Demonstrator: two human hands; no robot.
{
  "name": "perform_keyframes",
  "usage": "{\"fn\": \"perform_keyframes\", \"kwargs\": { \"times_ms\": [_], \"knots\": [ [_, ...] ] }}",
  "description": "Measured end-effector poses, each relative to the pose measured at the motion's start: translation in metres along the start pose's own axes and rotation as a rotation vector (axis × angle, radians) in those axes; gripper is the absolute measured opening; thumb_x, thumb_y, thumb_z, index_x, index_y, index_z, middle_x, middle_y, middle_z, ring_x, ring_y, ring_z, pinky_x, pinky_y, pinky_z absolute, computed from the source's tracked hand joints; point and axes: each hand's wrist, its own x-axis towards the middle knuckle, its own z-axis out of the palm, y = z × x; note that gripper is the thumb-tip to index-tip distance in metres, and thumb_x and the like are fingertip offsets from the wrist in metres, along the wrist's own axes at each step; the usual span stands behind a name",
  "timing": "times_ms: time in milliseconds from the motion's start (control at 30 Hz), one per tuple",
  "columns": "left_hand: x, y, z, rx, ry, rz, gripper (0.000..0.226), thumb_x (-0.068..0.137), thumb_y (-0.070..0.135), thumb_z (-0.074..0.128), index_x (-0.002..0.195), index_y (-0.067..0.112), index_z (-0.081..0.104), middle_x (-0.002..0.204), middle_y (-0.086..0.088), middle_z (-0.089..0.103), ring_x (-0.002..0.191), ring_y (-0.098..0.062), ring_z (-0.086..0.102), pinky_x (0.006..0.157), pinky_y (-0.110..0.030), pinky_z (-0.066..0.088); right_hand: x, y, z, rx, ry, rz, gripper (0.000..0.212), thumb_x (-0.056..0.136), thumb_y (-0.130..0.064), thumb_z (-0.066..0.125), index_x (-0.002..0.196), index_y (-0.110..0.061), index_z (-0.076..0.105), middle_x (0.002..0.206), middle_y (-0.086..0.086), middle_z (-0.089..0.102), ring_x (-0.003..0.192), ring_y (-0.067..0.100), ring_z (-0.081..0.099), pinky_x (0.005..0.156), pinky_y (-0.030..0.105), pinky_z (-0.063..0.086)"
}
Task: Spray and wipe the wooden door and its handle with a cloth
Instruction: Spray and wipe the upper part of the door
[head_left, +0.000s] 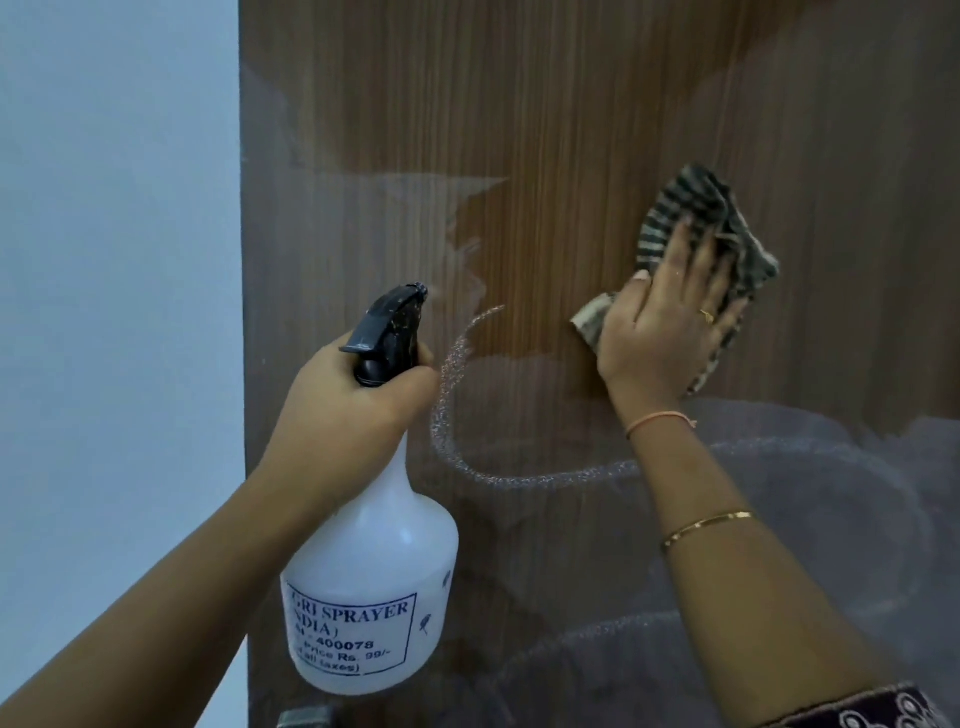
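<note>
The brown wooden door (571, 114) fills most of the view, with hazy wet streaks and a curved line of droplets across its lower half. My left hand (353, 400) grips the neck of a white spray bottle (374, 587) with a black trigger head, its nozzle pointing at the door. My right hand (670, 322) presses a striped grey-and-white cloth (691, 208) flat against the door, fingers spread over it. The door handle is not in view.
A pale blue-white wall (114, 260) runs along the door's left edge. A small grey object (304, 718) shows at the bottom edge under the bottle.
</note>
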Motion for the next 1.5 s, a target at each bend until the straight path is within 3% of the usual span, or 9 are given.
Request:
{"fn": "perform_keyframes", "kwargs": {
  "times_ms": [100,233,433,567,733,833,967,1100,1500],
  "knots": [
    [0.000,-0.005,-0.005,0.008,0.003,-0.031,0.031,0.063,0.028,0.058,0.085,0.007,0.063,0.089,-0.025,0.061,0.094,-0.045,0.060,0.090,-0.059,0.047,-0.015,-0.007,0.001,0.025,0.010,0.081,0.059,0.094,-0.029,0.027,0.152,-0.021,0.019,0.159,0.005,0.017,0.147,0.025,0.008,0.117,0.051,-0.003],
    [-0.003,-0.007,-0.012,-0.030,0.012,-0.024,0.034,0.052,0.043,0.060,0.080,0.026,0.067,0.087,-0.014,0.066,0.095,-0.037,0.063,0.093,-0.057,0.049,-0.043,-0.029,0.006,0.021,-0.013,0.041,0.061,0.092,-0.030,0.029,0.152,-0.018,0.021,0.158,0.006,0.018,0.146,0.029,0.011,0.116,0.053,-0.003],
    [-0.005,-0.008,-0.026,0.001,0.089,0.010,0.034,0.052,0.045,0.058,0.080,0.028,0.068,0.089,-0.011,0.068,0.094,-0.033,0.064,0.094,-0.056,0.049,-0.088,-0.090,0.018,0.004,-0.064,-0.305,0.063,0.086,-0.031,0.035,0.148,-0.016,0.032,0.152,0.008,0.035,0.140,0.031,0.028,0.115,0.058,0.009],
    [-0.004,-0.007,-0.034,0.052,0.152,0.021,0.027,0.057,0.034,0.061,0.081,0.022,0.064,0.084,-0.015,0.065,0.084,-0.029,0.064,0.089,-0.056,0.051,-0.107,-0.123,0.020,0.038,-0.184,-0.673,0.061,0.088,-0.034,0.040,0.147,-0.017,0.036,0.149,0.008,0.039,0.137,0.032,0.032,0.115,0.059,0.009],
    [-0.007,-0.006,-0.039,0.071,0.156,0.040,0.032,0.054,0.041,0.058,0.078,0.021,0.064,0.085,-0.016,0.064,0.093,-0.040,0.060,0.090,-0.060,0.049,-0.079,-0.111,0.017,0.061,-0.181,-0.905,0.054,0.091,-0.033,0.044,0.143,-0.020,0.042,0.141,0.007,0.049,0.127,0.032,0.046,0.116,0.056,0.012],
    [-0.010,-0.004,-0.041,0.044,0.150,0.026,0.029,0.053,0.043,0.058,0.075,0.026,0.065,0.088,-0.015,0.064,0.097,-0.039,0.060,0.094,-0.060,0.047,-0.033,-0.100,0.018,-0.003,-0.122,-0.738,0.058,0.091,-0.036,0.038,0.147,-0.022,0.036,0.147,0.006,0.043,0.135,0.030,0.038,0.115,0.055,0.010],
    [-0.012,-0.005,-0.049,0.052,0.180,0.004,0.043,0.053,0.046,0.059,0.082,0.015,0.062,0.093,-0.026,0.060,0.098,-0.044,0.059,0.093,-0.062,0.047,0.005,-0.097,0.017,-0.030,-0.066,-0.410,0.058,0.094,-0.035,0.027,0.151,-0.022,0.024,0.157,0.005,0.024,0.146,0.028,0.017,0.115,0.054,0.002],
    [-0.014,-0.007,-0.059,0.074,0.207,-0.007,0.040,0.052,0.044,0.058,0.081,0.016,0.062,0.093,-0.027,0.059,0.097,-0.046,0.059,0.093,-0.065,0.046,-0.003,-0.116,0.021,-0.026,-0.060,-0.346,0.058,0.095,-0.034,0.027,0.151,-0.022,0.023,0.157,0.006,0.024,0.145,0.031,0.018,0.115,0.057,0.002],
    [-0.029,-0.005,-0.072,0.121,0.219,-0.012,0.040,0.051,0.044,0.055,0.079,0.016,0.061,0.087,-0.022,0.059,0.092,-0.044,0.058,0.090,-0.061,0.047,-0.061,-0.164,0.027,0.015,-0.237,-1.229,0.054,0.093,-0.034,0.038,0.146,-0.022,0.038,0.147,0.006,0.044,0.136,0.033,0.037,0.115,0.058,0.012]
  ]
}}
